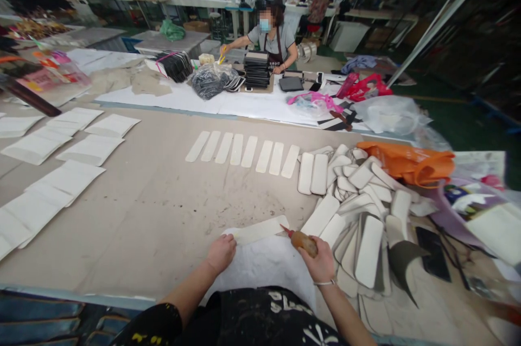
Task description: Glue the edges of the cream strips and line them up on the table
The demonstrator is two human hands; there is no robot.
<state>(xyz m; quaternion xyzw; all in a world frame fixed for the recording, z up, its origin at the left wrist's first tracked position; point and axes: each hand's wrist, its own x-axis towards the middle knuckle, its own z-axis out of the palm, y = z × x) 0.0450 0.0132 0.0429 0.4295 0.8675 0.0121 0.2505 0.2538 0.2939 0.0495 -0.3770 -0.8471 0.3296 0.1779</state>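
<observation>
A long off-white strip point(262, 229) lies on white paper point(266, 264) at the table's near edge. The closed fingers of my left hand point(222, 252) are at its left end. My right hand point(319, 260) is wrapped round a small amber bottle point(306, 243), whose red nozzle tip points at the strip's right end. Several small pale strips point(236, 149) stand in a row further up the table. To the right of my right hand is a heap of rounded off-white pieces point(368, 243), partly overlapping.
Flat white pieces point(52, 186) are spread at the left. A dark phone point(433, 252), an orange bag point(407, 163) and a purple basin point(442, 207) are at the right. A person point(272, 36) works across the table beside black stacks point(256, 70).
</observation>
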